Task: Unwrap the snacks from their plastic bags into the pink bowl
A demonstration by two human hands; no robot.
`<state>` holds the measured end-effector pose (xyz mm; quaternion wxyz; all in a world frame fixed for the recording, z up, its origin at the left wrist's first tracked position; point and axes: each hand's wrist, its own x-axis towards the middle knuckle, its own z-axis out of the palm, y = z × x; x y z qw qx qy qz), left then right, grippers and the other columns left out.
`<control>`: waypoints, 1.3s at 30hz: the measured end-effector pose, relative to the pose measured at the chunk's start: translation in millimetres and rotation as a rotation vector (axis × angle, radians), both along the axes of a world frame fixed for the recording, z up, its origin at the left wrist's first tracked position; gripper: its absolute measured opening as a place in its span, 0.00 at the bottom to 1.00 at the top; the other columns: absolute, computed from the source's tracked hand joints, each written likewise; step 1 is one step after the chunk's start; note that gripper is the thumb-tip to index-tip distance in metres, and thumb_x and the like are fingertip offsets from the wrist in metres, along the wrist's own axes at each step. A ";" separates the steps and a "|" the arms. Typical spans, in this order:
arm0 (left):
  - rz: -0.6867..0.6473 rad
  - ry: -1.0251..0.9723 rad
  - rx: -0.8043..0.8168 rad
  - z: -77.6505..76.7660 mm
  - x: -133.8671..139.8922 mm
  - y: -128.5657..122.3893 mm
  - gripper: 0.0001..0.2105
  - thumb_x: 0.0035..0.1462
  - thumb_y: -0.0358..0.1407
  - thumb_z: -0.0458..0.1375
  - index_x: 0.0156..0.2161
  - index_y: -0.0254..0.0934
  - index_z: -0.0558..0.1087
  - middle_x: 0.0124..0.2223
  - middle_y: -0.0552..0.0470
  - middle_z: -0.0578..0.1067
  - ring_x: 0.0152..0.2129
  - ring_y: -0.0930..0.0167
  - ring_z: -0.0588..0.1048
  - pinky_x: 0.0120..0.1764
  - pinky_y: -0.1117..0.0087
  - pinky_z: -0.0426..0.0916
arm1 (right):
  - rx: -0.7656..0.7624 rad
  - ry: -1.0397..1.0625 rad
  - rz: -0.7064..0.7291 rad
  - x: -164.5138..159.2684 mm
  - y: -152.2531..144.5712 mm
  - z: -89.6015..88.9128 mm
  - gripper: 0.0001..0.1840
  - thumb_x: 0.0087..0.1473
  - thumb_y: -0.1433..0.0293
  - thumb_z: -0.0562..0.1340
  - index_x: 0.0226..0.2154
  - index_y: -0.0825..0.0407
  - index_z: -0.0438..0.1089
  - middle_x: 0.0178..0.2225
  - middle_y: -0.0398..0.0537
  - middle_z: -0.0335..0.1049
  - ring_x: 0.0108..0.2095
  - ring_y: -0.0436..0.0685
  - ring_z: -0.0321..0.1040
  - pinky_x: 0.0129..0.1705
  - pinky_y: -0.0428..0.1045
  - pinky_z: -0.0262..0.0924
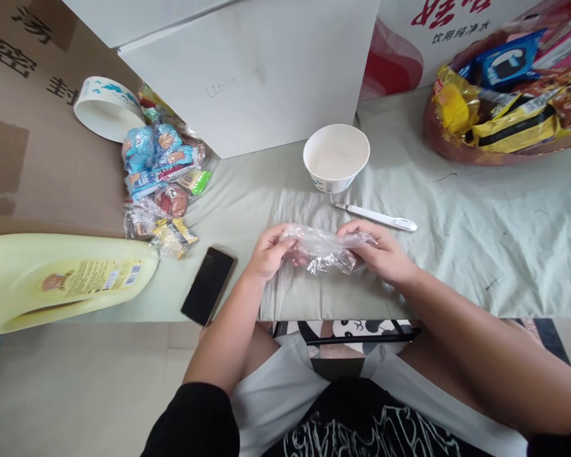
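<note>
A crumpled sheet of clear plastic film is stretched between my two hands, just above the cloth near the front edge. My left hand pinches its left end between thumb and fingers. At the other end my right hand grips the film, with some fingers hidden behind it. Beyond my hands stands a white paper bowl, upright. A white-handled knife lies between the bowl and my right hand, its tip pointing left.
To the left lie a phone, several wrapped snacks, a tipped paper bowl and a pale yellow bottle. White boxes stand at the back. A brown basket of packaged snacks sits at the back right.
</note>
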<state>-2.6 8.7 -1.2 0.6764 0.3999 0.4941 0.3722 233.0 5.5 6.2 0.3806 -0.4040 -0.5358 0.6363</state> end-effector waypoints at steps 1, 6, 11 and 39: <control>0.030 -0.017 -0.015 -0.9 1.5 1.0 0.16 0.47 0.48 0.68 0.33 0.38 0.74 0.22 0.53 0.76 0.16 0.69 0.75 0.18 0.70 0.65 | 0.002 0.016 -0.029 0.4 -0.4 -1.3 0.06 0.57 0.64 0.62 0.34 0.49 0.71 0.21 0.38 0.64 0.20 0.48 0.59 0.23 0.46 0.56; 0.121 -0.186 -0.038 -0.1 4.1 6.7 0.20 0.48 0.55 0.62 0.29 0.37 0.77 0.26 0.50 0.78 0.22 0.68 0.76 0.25 0.67 0.70 | 0.149 -0.005 -0.084 5.0 1.5 -11.1 0.22 0.63 0.56 0.50 0.30 0.49 0.73 0.27 0.47 0.72 0.26 0.56 0.67 0.27 0.52 0.61; 0.112 -0.001 0.160 -2.2 0.0 6.2 0.14 0.46 0.46 0.68 0.29 0.36 0.78 0.34 0.48 0.80 0.31 0.69 0.76 0.33 0.71 0.70 | 0.255 -0.257 -0.140 3.4 1.0 -6.6 0.21 0.64 0.56 0.55 0.25 0.49 0.70 0.26 0.47 0.70 0.29 0.55 0.67 0.34 0.52 0.61; -0.212 0.072 0.354 -0.6 19.1 -16.2 0.23 0.60 0.56 0.59 0.45 0.39 0.80 0.51 0.44 0.77 0.47 0.62 0.77 0.50 0.61 0.72 | 0.262 -0.064 -0.011 -14.7 -21.6 -0.6 0.07 0.62 0.62 0.62 0.39 0.47 0.70 0.37 0.47 0.73 0.39 0.56 0.69 0.43 0.53 0.65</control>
